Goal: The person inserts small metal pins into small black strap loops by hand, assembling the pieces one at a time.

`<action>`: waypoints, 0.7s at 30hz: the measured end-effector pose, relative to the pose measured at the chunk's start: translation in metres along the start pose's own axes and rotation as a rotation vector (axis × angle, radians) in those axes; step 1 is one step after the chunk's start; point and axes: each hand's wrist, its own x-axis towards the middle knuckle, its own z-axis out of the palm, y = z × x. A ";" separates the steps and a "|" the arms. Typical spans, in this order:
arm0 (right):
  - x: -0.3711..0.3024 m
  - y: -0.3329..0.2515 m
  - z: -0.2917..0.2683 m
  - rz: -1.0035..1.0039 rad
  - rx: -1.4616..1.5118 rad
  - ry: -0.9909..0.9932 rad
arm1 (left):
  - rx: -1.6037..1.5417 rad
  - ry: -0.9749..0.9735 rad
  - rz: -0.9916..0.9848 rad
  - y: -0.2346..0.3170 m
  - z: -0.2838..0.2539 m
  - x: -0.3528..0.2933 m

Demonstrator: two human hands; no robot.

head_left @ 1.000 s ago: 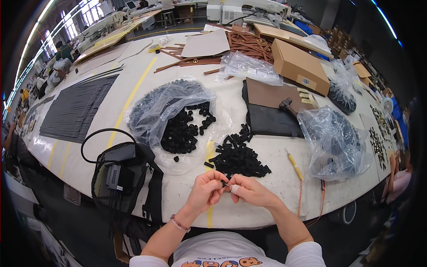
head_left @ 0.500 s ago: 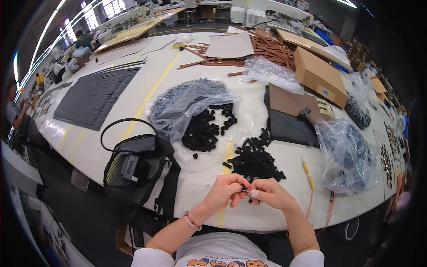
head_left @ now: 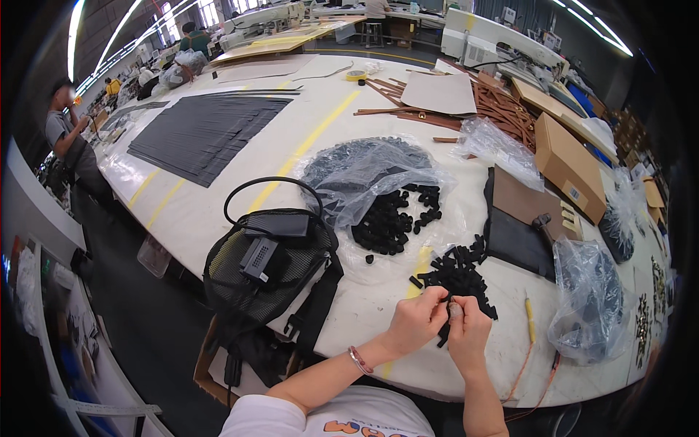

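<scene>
My left hand (head_left: 417, 320) and my right hand (head_left: 469, 329) meet at the near side of the table, fingertips pinched close together. Between them is a small black piece (head_left: 448, 298), mostly covered by the fingers, so its exact kind does not show. Right behind the hands spreads a loose pile of short black strips (head_left: 459, 269); a few more lie below the fingertips. Farther back, rolled black pieces (head_left: 378, 227) spill from a clear plastic bag (head_left: 342, 175). One black roll (head_left: 369, 258) lies apart in front of them.
A mesh backpack (head_left: 255, 269) with electronic boxes sits left, its strap over the table edge. On the right are a yellow pen-like tool (head_left: 530, 320) with a cord, a clear bag (head_left: 590, 302), a hammer (head_left: 541, 221) and a cardboard box (head_left: 570, 169). Black strips (head_left: 211, 135) lie far left.
My view has turned left, so the table appears shifted rightward. Both hands have stayed together and now sit closer against the pile, fingertips pointing more upward in the picture.
</scene>
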 end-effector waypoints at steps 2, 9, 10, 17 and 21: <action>0.002 -0.002 0.001 -0.073 -0.121 0.000 | 0.088 -0.004 0.095 0.000 -0.004 0.003; 0.009 0.007 -0.017 0.304 0.483 -0.292 | -0.909 -0.302 -0.824 0.001 -0.023 0.019; 0.010 0.008 -0.021 0.349 0.548 -0.318 | -1.076 -0.310 -0.905 -0.005 -0.027 0.019; 0.012 -0.001 -0.017 0.401 0.684 -0.364 | -1.105 -0.348 -0.906 -0.008 -0.030 0.009; 0.008 0.010 -0.020 0.284 0.404 -0.194 | -0.797 -0.456 -0.744 0.005 -0.019 0.008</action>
